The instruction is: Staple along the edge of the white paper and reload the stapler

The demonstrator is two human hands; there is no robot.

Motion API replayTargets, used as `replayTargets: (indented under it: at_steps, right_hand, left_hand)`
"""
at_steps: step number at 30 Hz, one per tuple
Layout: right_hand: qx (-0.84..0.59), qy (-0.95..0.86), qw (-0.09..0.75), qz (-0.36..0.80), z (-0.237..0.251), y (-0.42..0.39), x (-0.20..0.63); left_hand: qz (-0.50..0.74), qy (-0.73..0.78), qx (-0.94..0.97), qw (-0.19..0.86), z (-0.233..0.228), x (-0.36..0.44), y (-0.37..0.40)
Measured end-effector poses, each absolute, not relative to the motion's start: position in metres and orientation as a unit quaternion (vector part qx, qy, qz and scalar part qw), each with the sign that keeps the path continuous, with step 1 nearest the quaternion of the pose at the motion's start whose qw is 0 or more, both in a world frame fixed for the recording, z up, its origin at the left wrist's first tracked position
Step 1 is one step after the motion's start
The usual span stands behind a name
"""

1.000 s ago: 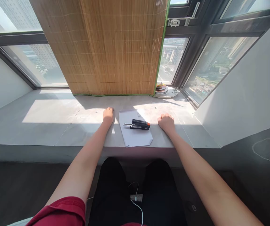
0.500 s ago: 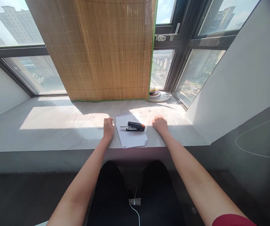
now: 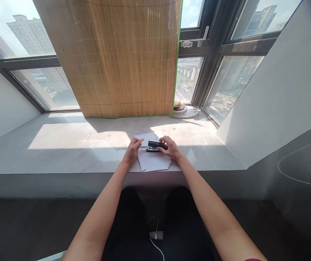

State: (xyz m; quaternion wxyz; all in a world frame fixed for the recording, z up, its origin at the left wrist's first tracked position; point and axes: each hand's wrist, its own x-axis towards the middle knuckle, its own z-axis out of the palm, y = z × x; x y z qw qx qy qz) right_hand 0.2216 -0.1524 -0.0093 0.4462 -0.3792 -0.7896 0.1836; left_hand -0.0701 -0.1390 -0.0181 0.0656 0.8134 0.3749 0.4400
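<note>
The right hand [image 3: 172, 148] closes loosely around the black stapler's [image 3: 155, 146] right end, while the open left hand [image 3: 132, 150] pins the white paper [image 3: 153, 161] flat beneath it

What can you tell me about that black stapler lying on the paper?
The stapler is small and black, with an orange tip at its right end and a silvery metal part sticking out at its left end. It lies flat on its side, lengthwise left to right, on a white sheet of paper on the grey sill. The right hand touches its orange end; the left hand reaches the metal end, fingers on the paper's edge. Finer details are too small to tell.
</note>
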Motion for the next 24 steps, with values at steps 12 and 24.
replayTargets:
  at_steps: [12, 24]
  right_hand:
    - [-0.407, -0.776, 0.426, 0.226, -0.013, -0.151, 0.227]
    - [-0.420, -0.769, 0.414, 0.245, -0.010, -0.152, 0.227]
  left_hand:
    - [0.335, 0.476, 0.811, 0.067, -0.011, -0.066, -0.138]
    - [0.339, 0.458, 0.800, 0.189, -0.003, -0.067, -0.143]
